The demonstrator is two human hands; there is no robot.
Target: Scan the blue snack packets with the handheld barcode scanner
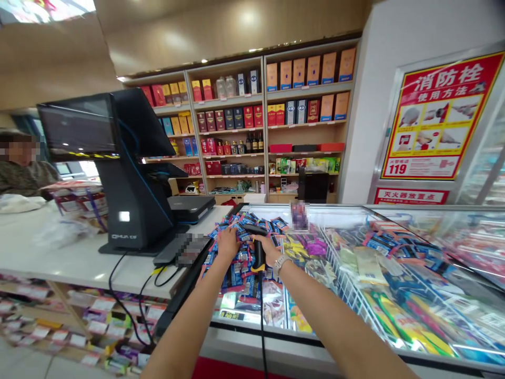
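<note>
A pile of small blue-and-pink packets (241,271) lies heaped on the glass top of a display freezer. My left hand (229,243) is at the left side of the pile, its fingers curled closed on a blue packet; the fingertips are partly hidden among the packets. My right hand (269,250) is wrapped around the handle of a black-and-yellow barcode scanner (258,253). The scanner's head is over the pile and points left, towards my left hand. Its black cable (262,326) hangs down over the front edge.
To the left, a dark cash register (136,200) stands on a white counter (90,258), with loose cables at its front. A person (23,163) is behind the counter. Bagged goods fill the freezer baskets (355,289) on the right. Shelves (231,131) of boxes line the back wall.
</note>
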